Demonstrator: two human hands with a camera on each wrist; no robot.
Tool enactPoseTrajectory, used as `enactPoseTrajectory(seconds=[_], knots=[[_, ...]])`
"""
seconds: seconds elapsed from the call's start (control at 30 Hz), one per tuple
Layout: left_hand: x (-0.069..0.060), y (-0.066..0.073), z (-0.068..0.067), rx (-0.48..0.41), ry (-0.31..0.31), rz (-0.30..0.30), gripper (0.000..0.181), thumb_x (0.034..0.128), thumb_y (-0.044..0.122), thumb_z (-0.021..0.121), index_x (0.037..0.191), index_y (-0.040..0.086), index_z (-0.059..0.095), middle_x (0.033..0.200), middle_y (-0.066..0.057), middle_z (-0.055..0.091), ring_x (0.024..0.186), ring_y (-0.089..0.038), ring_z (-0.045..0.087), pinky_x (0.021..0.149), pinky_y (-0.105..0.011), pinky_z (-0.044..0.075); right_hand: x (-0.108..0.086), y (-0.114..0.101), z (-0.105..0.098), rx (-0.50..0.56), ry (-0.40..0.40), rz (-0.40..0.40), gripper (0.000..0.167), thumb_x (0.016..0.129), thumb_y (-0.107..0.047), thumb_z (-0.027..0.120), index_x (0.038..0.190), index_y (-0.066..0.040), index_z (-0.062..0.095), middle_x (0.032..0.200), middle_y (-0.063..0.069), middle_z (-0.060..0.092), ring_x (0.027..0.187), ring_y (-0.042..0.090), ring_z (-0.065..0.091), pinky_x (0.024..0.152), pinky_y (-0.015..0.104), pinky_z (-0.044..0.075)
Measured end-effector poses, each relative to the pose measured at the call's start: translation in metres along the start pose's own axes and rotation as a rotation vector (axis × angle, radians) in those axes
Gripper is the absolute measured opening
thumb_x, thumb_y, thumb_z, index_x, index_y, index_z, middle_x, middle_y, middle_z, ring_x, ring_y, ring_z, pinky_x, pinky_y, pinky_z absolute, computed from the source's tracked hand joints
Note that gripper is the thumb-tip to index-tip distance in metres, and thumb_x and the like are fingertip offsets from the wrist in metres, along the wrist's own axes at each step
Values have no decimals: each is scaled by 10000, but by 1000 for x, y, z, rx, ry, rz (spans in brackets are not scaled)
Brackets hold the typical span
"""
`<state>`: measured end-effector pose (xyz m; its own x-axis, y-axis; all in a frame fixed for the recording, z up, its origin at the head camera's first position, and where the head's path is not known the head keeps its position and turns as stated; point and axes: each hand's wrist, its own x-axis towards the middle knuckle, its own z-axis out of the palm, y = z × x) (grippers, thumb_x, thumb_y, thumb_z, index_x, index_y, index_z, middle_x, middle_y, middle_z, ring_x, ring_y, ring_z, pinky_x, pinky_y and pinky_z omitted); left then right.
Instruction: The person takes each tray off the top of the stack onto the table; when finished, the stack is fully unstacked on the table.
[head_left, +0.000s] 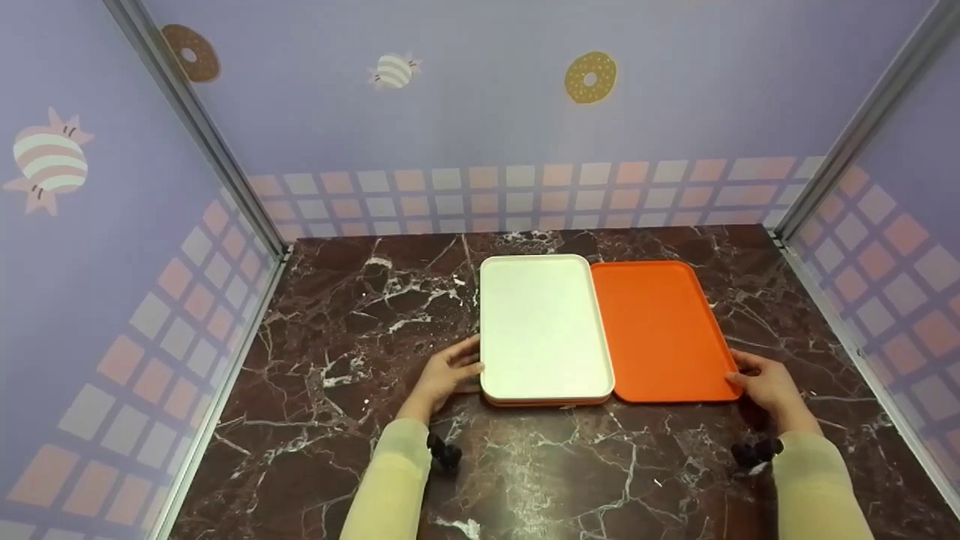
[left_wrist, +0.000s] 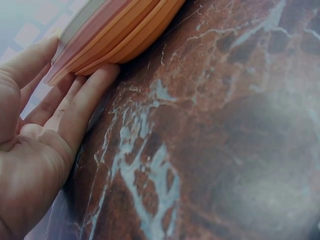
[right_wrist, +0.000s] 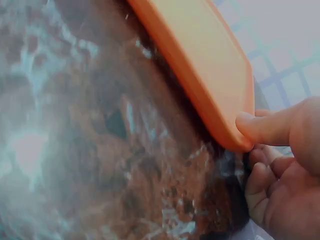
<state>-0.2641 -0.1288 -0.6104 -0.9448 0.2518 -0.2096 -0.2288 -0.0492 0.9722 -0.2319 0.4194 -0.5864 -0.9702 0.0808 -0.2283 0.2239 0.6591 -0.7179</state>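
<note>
Left hand [head_left: 441, 379] grips left edge of white-topped tray stack [head_left: 546, 330], right hand [head_left: 771, 388] pinches orange tray [head_left: 664, 330] at its near right corner.

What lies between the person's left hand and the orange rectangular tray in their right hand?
The head view shows a white, round-cornered rectangular tray topping a stack there, beside the orange tray.

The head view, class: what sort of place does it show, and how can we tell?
Probably a small work booth rather than an ordinary room: patterned lilac walls stand on three sides of a dark marbled tabletop, with metal strips where the walls meet.
</note>
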Motion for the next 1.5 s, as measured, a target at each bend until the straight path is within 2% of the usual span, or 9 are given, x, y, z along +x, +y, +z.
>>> enactPoseTrajectory(seconds=[0.2,0.3,0.43,0.53,0.73,0.93,1.17,1.3,1.5], knots=[[0,0,-1,-15,-11,7,645,960,77,719,1551,85,462,1524,-258,504,1289,-306,611,894,-511,630,0,-16,6,125,137,58,606,1019,-204,644,1531,40,430,1508,335,478,1270,333,551,736,32,440],[0,1,-1,-6,-7,10,646,958,75,721,1551,86,464,1526,-252,505,1320,-327,589,903,-498,629,-1,-28,9,180,223,65,574,1018,-196,644,1526,4,465,1512,296,503,1167,139,606,736,25,438],[-1,-1,-1,12,-7,27,639,963,68,713,1549,64,458,1542,-250,485,1389,-370,529,937,-476,620,-3,-44,14,247,240,37,562,1018,-209,652,1521,-19,485,1503,276,521,877,-157,539,746,104,531],[-1,-1,-1,14,-7,21,638,965,72,712,1550,70,459,1556,-242,474,1395,-378,524,929,-485,622,-3,-51,21,305,221,9,570,1017,-209,659,1516,1,481,1450,241,568,824,-170,558,775,155,581],[-1,-2,-1,11,-4,-4,642,964,94,719,1553,101,465,1569,-231,469,1355,-371,566,890,-509,631,-3,-66,38,425,136,-9,626,1005,-228,683,1532,16,446,1323,6,637,923,-109,618,851,183,598],[0,-3,-1,-1,-5,-1,639,967,86,713,1554,87,460,1564,-244,467,1353,-370,568,900,-511,628,-2,-85,56,572,12,11,689,1001,-242,689,1563,16,386,1414,128,573,987,11,682,898,259,615],[0,-3,0,-3,-1,-3,636,967,84,712,1551,78,460,1561,-253,467,1338,-370,579,896,-515,628,0,-103,82,749,-73,25,677,1001,-121,674,1556,69,336,1228,30,606,959,85,702,896,295,626],[-1,-3,0,-2,-1,-4,634,968,86,711,1551,82,462,1563,-250,466,1346,-374,572,899,-517,627,2,-112,96,756,-102,35,649,1008,-120,662,1546,70,354,1239,57,604,955,97,702,879,291,628],[0,-2,0,-2,-10,2,629,971,88,707,1551,90,465,1525,-262,504,1317,-333,595,902,-519,626,4,-124,118,681,-108,37,592,1009,-105,651,1517,80,410,1405,286,553,913,99,697,817,269,617]])
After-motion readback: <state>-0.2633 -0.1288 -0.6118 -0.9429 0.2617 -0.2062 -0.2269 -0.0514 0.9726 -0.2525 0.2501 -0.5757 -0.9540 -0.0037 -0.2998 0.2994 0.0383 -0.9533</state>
